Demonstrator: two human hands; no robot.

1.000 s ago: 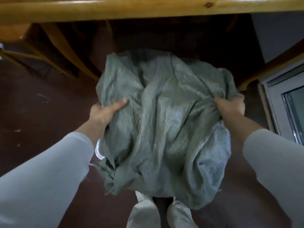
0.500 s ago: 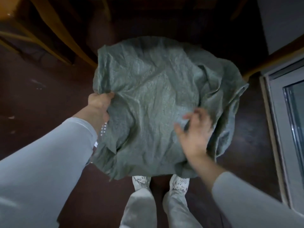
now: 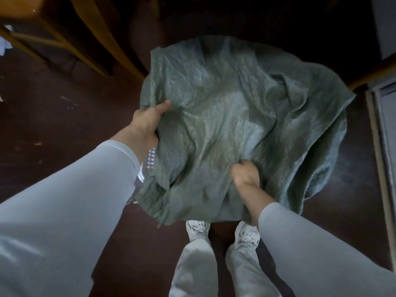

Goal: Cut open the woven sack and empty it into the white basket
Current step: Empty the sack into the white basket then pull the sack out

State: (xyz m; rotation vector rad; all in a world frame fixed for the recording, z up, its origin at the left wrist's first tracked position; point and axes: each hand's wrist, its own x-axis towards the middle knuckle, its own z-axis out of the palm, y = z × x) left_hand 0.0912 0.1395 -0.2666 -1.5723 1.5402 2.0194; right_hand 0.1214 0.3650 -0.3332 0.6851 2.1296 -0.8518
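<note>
The woven sack (image 3: 235, 125) covers most of the white basket (image 3: 150, 161). Left of the sack, bare floor (image 3: 64, 125) leaves free passage. Wooden legs (image 3: 100, 37) stand beyond-left, a pale frame (image 3: 380, 157) bounds the right, and shoes (image 3: 198, 227) sit just nearside.

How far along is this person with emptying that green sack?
The sack hangs limp and crumpled, so it looks mostly emptied, though the cut and contents are hidden. The left hand and right hand grip it over the white basket. Left: perhaps a last shake, then putting it aside.
</note>
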